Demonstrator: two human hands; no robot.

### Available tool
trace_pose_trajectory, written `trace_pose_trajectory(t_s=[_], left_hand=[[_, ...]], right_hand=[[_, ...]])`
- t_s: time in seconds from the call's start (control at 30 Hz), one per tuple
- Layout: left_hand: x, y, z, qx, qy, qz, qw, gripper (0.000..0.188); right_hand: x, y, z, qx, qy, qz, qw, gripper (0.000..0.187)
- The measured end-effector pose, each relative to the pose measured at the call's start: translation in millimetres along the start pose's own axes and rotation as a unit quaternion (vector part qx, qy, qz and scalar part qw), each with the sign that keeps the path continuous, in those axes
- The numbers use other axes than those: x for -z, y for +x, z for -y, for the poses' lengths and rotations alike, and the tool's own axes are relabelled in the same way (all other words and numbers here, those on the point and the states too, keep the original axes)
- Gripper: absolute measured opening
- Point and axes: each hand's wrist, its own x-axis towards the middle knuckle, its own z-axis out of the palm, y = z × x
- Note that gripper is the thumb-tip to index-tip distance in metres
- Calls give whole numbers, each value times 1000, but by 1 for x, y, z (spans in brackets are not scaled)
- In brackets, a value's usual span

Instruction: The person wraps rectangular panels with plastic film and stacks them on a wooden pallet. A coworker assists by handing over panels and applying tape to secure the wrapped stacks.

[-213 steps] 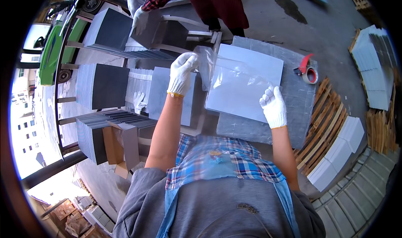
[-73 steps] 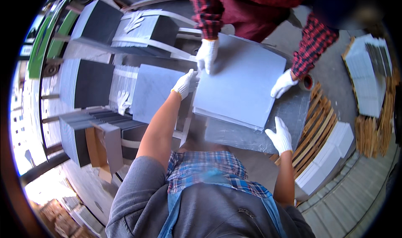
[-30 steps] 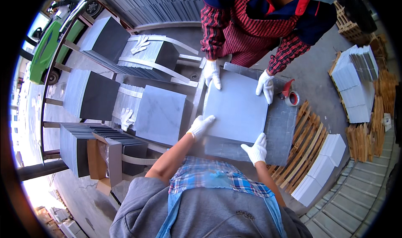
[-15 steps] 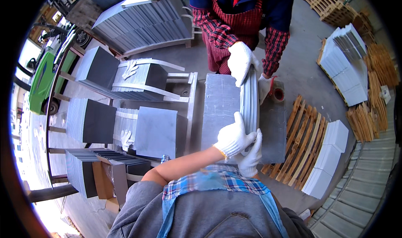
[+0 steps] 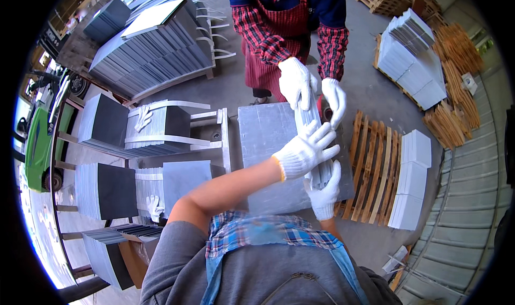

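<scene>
At far left a green vehicle (image 5: 36, 155) stands behind a rack, with small lettering on a dark machine part (image 5: 49, 39) above it. Grey slab stacks (image 5: 110, 190) fill the rack, a loose white glove (image 5: 154, 207) lying on one bundle; a cardboard box (image 5: 135, 259) leans nearer, and a strapped pallet load (image 5: 153, 47) stands beyond. Over the scuffed grey worktop (image 5: 268, 133), a bundle of thin slabs (image 5: 320, 175) stands on edge among four gloved hands. The wearer's left hand (image 5: 304, 150) spreads its fingers apart across the bundle, hiding its middle; the right hand (image 5: 323, 195) is clamped on the near end. A co-worker's hands (image 5: 315, 93) are at the far end, partly covering a red tape dispenser (image 5: 323, 106). Further right come a slatted wooden pallet (image 5: 369, 168), white packages (image 5: 410, 179) and a pale stack (image 5: 410, 64).
</scene>
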Motion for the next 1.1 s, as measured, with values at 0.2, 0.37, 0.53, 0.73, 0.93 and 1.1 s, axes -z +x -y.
trace_pose_trajectory(t_s=[0.2,0.37,0.53,0.73,0.93,1.1], left_hand=[[-61,27,27,-90,-94,-31,991,38],[-89,48,28,-99,-155,16,983,37],[-67,67,27,-101,-148,130,975,54],[-74,67,29,-118,-155,91,977,56],[-71,69,29,-139,-156,90,974,65],[-69,68,29,-137,-141,79,977,75]], right_hand=[[8,9,20,-58,47,-11,997,112],[27,11,15,-136,350,-40,926,100],[8,4,-56,-354,449,-284,770,84],[-26,28,-103,-311,635,-332,624,73],[-44,26,-136,-198,838,-298,412,69],[-49,14,-170,-155,861,-254,411,57]])
